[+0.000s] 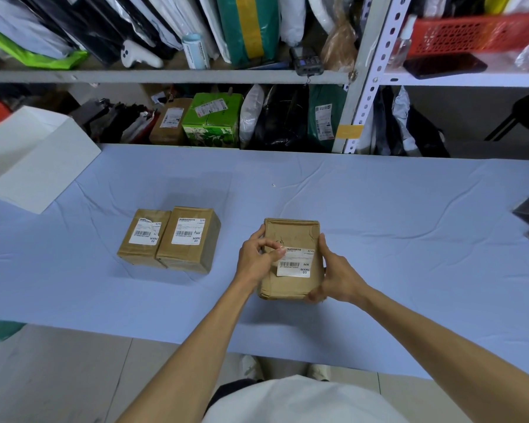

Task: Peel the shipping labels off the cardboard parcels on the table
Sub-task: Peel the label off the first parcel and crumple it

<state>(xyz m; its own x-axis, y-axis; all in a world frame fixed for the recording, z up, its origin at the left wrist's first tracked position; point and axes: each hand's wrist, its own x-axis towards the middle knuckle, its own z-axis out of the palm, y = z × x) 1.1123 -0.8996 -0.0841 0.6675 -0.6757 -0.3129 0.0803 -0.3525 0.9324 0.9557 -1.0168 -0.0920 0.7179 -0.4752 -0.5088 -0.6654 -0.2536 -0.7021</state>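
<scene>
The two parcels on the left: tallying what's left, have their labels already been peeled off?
No. Both the left parcel and the parcel beside it carry white barcode labels on top.

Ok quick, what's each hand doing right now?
Left hand: pinching the top-left corner of the label on the parcel.
Right hand: gripping that parcel's right side.

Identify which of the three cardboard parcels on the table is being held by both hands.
The parcel on the right, apart from the other two. The left hand picks at its label while the right hand steadies it; the two parcels side by side lie untouched.
</scene>
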